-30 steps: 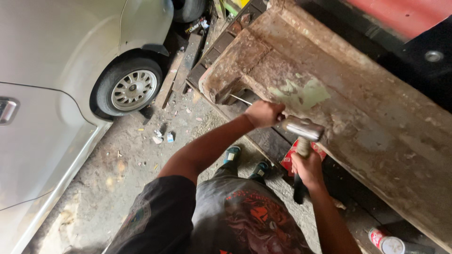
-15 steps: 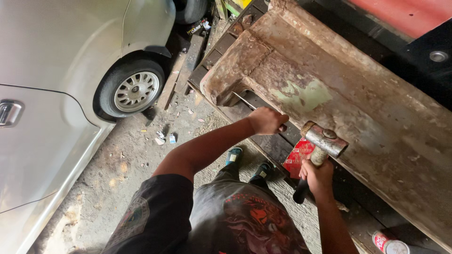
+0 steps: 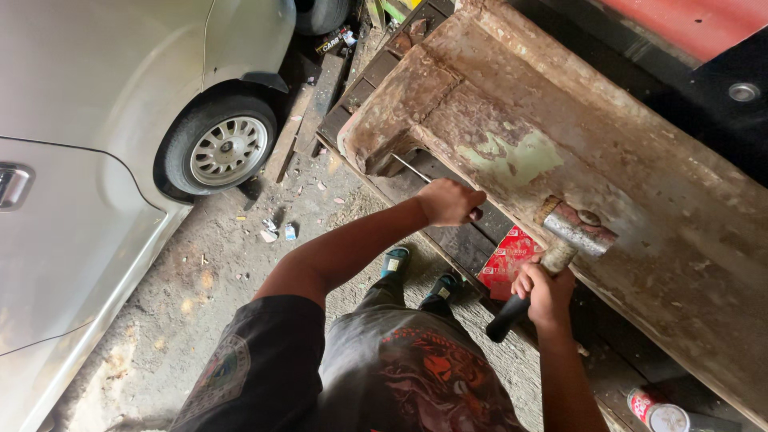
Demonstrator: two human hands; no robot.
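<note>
Grip: my right hand (image 3: 546,290) clamped on hammer (image 3: 560,240), left hand (image 3: 446,202) closed round chisel (image 3: 416,170) | I judged: steady chisel against rusty panel (image 3: 560,120), strike squarely.

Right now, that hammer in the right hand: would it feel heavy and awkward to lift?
Probably top-heavy: the hammer has a thick metal head on a slim handle. The right hand grips mid-handle, which likely eases the balance. It looks rigid, and the dark grip end seems unlikely to slip.
</note>
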